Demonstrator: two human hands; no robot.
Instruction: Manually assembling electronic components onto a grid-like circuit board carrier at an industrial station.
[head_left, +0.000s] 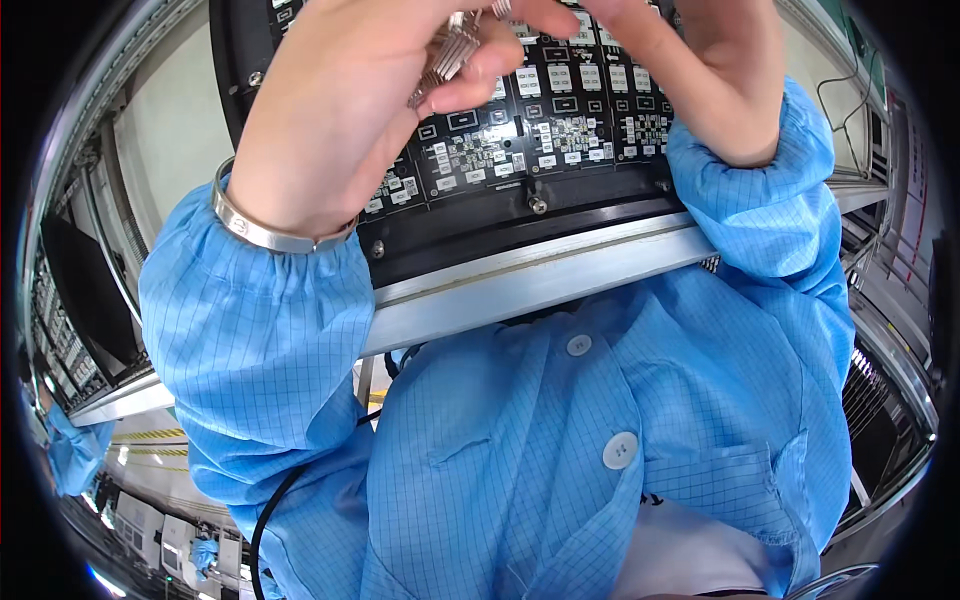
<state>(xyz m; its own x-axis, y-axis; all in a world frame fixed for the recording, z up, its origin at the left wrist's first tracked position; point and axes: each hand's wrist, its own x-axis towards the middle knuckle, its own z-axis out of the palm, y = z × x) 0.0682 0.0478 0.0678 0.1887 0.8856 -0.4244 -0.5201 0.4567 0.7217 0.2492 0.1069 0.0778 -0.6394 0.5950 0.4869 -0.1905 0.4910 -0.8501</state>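
The left hand [340, 110] pinches small silver parts [447, 52]; the right hand's [700, 70] fingers stay unclear. Behind the fingers lies a black circuit board [560, 120] on a grey rail [520, 285].

Workshop surroundings seen through a fisheye lens. A pale metal rail [520, 285] crosses the middle of the view. At left, dark racks [70, 300] stand beside a light wall panel [165, 130]. Lower left, a glossy floor [150, 470] carries yellow-and-black striped tape [150, 436] and bright reflections. At right, grey framed shelving [890, 300] holds thin cables [845, 95].
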